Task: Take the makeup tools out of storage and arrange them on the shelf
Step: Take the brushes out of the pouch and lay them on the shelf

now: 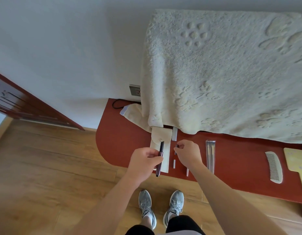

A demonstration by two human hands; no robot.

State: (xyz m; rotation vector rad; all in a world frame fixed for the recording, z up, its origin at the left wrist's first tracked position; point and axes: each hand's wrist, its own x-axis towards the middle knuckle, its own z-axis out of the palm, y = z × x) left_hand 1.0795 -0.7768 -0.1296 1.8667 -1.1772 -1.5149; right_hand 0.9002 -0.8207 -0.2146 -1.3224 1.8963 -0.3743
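Observation:
A cream fabric pouch [165, 155] lies on the red-brown shelf [123, 143], flap at the far end. Over the pouch, my left hand [143, 160] grips a dark purple makeup pen [160, 156] that points away from me. My right hand [187, 152] pinches a small dark tool [176, 148] just right of the pouch. Two short silver pieces [174, 163] [187, 172] lie on the shelf below that hand. A clear sleeve of brushes [210, 156] rests farther right. A grey slim case [174, 134] sits beside the pouch's flap.
A grey comb [274, 167] and a yellow hand mirror [297, 165] lie at the shelf's right end. A thick cream blanket [223, 70] covers whatever stands behind. A wall socket [135, 90] and a black cord [117, 104] sit at the back left. Wooden floor lies below.

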